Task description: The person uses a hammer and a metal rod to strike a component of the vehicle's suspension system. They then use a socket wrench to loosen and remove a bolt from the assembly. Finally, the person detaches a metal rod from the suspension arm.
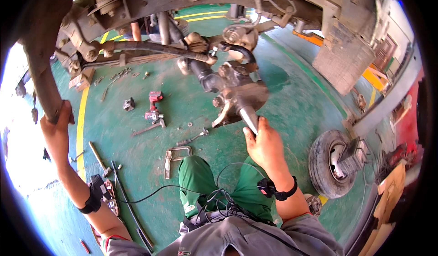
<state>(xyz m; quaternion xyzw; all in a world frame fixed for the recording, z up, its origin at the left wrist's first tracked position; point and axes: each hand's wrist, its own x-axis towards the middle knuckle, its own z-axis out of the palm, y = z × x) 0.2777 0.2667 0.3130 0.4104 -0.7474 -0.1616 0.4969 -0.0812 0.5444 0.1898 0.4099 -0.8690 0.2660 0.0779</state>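
My right hand (265, 143) is wrapped round the bare metal spindle (249, 118) of a dark, greasy steering knuckle (237, 89). The knuckle sits at the end of the vehicle's front axle (199, 69), and a tie rod (155, 47) runs off to the left from near it. Over at the left, my left hand (57, 117) grips the lower end of a brown, dirty chassis beam (44, 80), its fingers curled around the edge. Part of the spindle is hidden inside my right fist.
On the green floor lie a red cordless impact wrench (154, 105), a hammer (148, 127), a ratchet (193, 137), a metal C-shaped clamp (175, 158) and a long black bar (130, 206). A wheel with tyre (332, 164) stands at the right. Cables cross my lap.
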